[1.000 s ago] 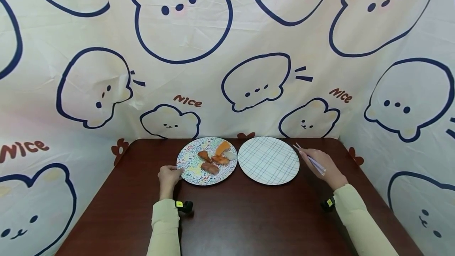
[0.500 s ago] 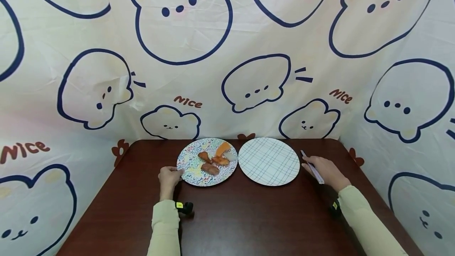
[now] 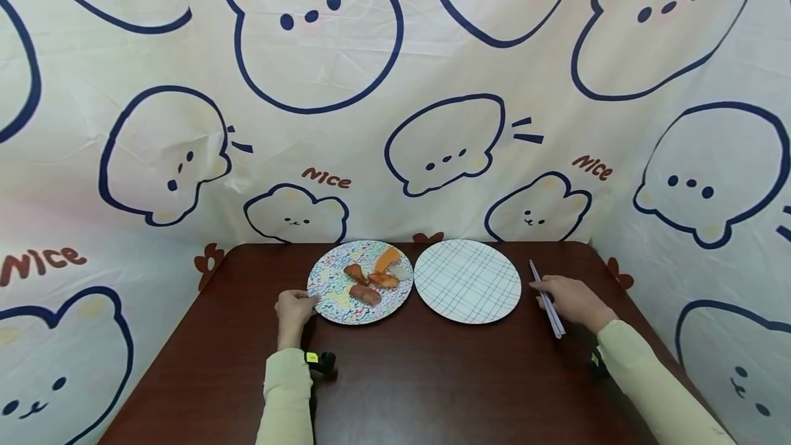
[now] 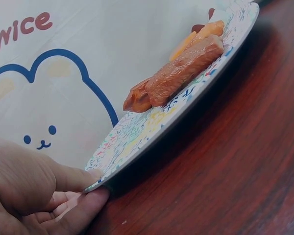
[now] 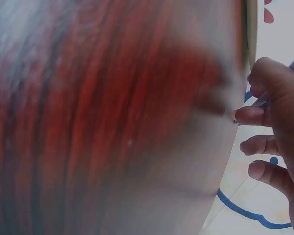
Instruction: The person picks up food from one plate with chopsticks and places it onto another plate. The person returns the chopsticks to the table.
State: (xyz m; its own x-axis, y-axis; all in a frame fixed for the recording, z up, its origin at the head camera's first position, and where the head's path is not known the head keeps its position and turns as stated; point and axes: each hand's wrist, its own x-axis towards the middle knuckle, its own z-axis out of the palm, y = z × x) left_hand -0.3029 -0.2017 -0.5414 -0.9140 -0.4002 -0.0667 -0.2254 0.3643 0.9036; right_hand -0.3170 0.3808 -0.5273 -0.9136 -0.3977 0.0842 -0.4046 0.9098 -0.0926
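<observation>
In the head view, my left hand (image 3: 294,309) pinches the left rim of a multicoloured speckled plate (image 3: 330,294), thumb above and fingers beneath. On that plate lie a drumstick (image 3: 355,272), a wing-like piece (image 3: 384,280), a brown sausage-like piece (image 3: 365,294), an orange slice (image 3: 387,259) and a pale piece (image 3: 402,270). The left wrist view shows the sausage-like piece (image 4: 186,71) up close. My right hand (image 3: 575,299) holds a pair of pale purple chopsticks (image 3: 553,319) low over the table, tips pointing away. Its thumb side is toward the plates.
A white plate with a grid pattern (image 3: 467,281) stands beside the speckled one, between it and my right hand. The dark brown table (image 3: 432,383) ends at a cloth backdrop (image 3: 445,53) printed with bears. Much of the right wrist view is blurred tabletop.
My right hand has moved right and a little toward me, away from the grid plate. The chopsticks have turned more lengthwise and sit lower. My left hand stays on the speckled plate's rim.
</observation>
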